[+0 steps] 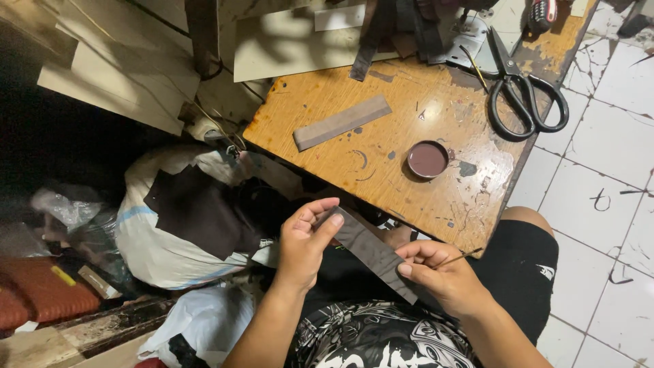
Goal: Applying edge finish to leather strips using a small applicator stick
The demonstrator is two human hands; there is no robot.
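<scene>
Dark leather, cut as a long strip (371, 251), is held over the lap just below the near edge of the worn wooden table (327, 102). Its upper end is pinched by the closed fingers of the left hand (304, 242); its lower end is gripped by the right hand (443, 274), along with a thin stick (462, 257). On the table are seen a grey strip (342, 121), a small round dish of dark liquid (428, 159) and black scissors (521, 88).

Left hand (303, 242) raised, thumb and fingers pinched shut; right hand (443, 276) lower, fingers curled closed; forearms converge.
</scene>
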